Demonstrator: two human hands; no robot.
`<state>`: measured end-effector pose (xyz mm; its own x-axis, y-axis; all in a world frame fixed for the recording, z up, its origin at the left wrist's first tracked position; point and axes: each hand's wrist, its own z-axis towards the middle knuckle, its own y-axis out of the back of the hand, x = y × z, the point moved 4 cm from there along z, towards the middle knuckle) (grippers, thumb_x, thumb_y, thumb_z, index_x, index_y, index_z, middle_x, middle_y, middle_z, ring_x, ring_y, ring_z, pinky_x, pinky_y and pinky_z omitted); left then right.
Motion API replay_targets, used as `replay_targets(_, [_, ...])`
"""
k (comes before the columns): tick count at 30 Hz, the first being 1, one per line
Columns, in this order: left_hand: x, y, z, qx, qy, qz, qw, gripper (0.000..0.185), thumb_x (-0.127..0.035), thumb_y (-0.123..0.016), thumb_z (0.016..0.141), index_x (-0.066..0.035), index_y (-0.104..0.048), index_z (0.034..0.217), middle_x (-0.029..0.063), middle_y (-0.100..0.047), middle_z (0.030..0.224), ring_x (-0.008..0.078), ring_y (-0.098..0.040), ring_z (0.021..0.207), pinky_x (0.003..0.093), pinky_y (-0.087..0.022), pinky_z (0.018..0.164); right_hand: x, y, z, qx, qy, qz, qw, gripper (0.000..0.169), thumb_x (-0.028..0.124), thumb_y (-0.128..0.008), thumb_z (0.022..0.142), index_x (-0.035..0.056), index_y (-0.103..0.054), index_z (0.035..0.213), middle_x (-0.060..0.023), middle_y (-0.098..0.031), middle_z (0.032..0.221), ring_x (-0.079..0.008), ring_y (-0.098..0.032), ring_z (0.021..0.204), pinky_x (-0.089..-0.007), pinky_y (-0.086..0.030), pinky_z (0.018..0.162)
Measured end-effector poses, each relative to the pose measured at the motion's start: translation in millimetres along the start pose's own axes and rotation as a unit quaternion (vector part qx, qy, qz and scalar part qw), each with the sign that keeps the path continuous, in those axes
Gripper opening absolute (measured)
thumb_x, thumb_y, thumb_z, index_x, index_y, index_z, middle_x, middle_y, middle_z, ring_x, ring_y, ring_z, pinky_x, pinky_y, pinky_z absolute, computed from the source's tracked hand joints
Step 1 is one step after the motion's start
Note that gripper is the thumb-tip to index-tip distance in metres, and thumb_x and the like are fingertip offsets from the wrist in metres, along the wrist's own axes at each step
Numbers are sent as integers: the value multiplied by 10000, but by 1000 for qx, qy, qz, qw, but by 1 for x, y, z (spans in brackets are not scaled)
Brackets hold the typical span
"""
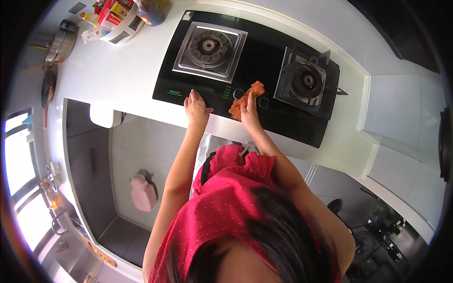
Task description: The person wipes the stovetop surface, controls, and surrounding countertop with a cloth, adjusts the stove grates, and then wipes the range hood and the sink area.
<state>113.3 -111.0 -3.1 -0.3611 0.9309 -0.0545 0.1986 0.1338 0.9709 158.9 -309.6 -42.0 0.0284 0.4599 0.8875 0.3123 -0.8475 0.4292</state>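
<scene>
An orange cloth (257,88) is bunched under my right hand (250,110), whose fingers press it on the black glass gas cooktop (198,92). Two round control knobs flank the cloth: the left knob (238,94) beside it and the right knob (263,103) just past my fingers. My left hand (196,107) rests flat at the cooktop's front edge, holding nothing, thumb spread out. Beyond my left hand is the left burner (209,45) in a square steel tray, bare of any grate. The right burner (308,81) has a dark pan support (288,76) around it.
White counter (116,70) runs left of the cooktop. On it stand a white basket (122,35) of packets, a dark bottle (150,14), a steel pot (62,44) and a frying pan (49,85). A pink pig-shaped item (143,194) lies below, left of me.
</scene>
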Motion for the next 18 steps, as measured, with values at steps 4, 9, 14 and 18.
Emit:
replay_targets(4, [-1, 7, -2, 35, 12, 8, 999, 951, -447, -727, 727, 83, -317, 1402, 171, -346, 1480, 236, -373, 1340, 379, -285, 1106, 21, 16, 48, -68, -113, 26, 991, 640, 60, -387, 941, 10, -68, 1494, -243, -61, 1552, -361, -73, 1446, -378, -105, 1175])
replay_targets(9, [0, 7, -4, 40, 0, -5, 999, 943, -457, -701, 747, 85, -304, 1409, 176, -317, 1496, 233, -356, 1356, 374, -256, 1122, 3, 31, 151, -70, -122, -128, 982, 768, 143, -477, 906, 26, -5, 1500, -285, 15, 1539, -412, 67, 1436, -442, -22, 1175])
replay_targets(14, [-1, 6, 0, 57, -1, 43, 997, 928, -467, -687, 762, 84, -312, 1408, 179, -303, 1503, 230, -348, 1364, 369, -237, 1133, 28, 29, 208, -10, -174, -217, 960, 923, 237, -594, 845, 25, 20, 1499, -279, 38, 1542, -396, 64, 1443, -425, -46, 1178])
replay_targets(18, [-4, 7, 2, 59, 2, 60, 996, 961, -506, -688, 731, 66, -321, 1410, 172, -329, 1491, 222, -389, 1329, 367, -261, 1122, 12, -19, 199, 79, -173, -365, 911, 911, 233, -510, 802, -91, 37, 1454, -357, 75, 1502, -470, 96, 1414, -469, -26, 1168])
